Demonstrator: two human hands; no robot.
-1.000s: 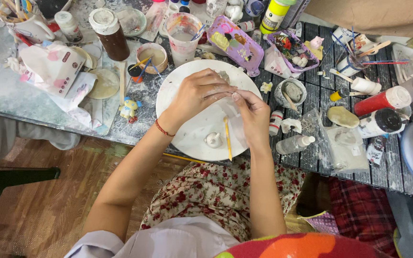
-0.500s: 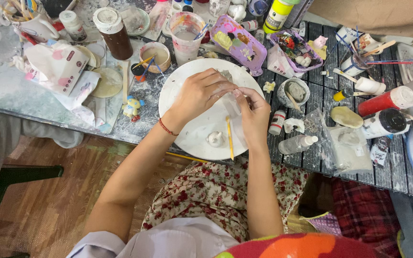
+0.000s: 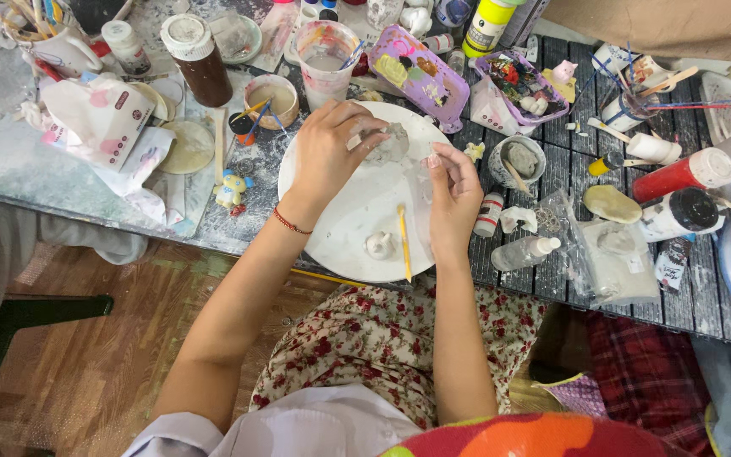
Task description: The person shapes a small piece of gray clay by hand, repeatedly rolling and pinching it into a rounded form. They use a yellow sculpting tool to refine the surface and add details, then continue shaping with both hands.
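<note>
Head view. Fingers of the left hand (image 3: 332, 152) are curled down and closed around a grey lump of clay (image 3: 391, 142), pressing it against the far part of a round white plate (image 3: 340, 228). Fingers of the right hand (image 3: 454, 199) are drawn together at their tips just right of the lump; whether they pinch a small bit of clay cannot be told. A red cord bracelet (image 3: 291, 223) circles the left wrist.

Nearer the body than both sets of fingers, on the same plate, lie a yellow modelling stick (image 3: 403, 244) and, just beside it, a small pale clay figure (image 3: 378, 245). Beyond the left fingers stands a plastic cup of cloudy water (image 3: 326, 61) holding brushes; left of it, a small bowl (image 3: 270, 97) and a brown jar with a white lid (image 3: 196, 59). Beyond the right fingers sits a purple paint palette (image 3: 420, 74). To their right, on the dark slatted worktop (image 3: 704, 296), are a small cup holding clay and a stick (image 3: 518, 161), a clear squeeze bottle (image 3: 524, 252) lying on its side, and a red tube (image 3: 684, 174).

Risks, as judged: the near rim of the plate seems to overhang the worktop edge, so hard downward pressure could tip it toward the lap. A wrist sweeping back could crush the pale figure or roll the stick off. Reaching forward could upset the water cup onto the clay.
</note>
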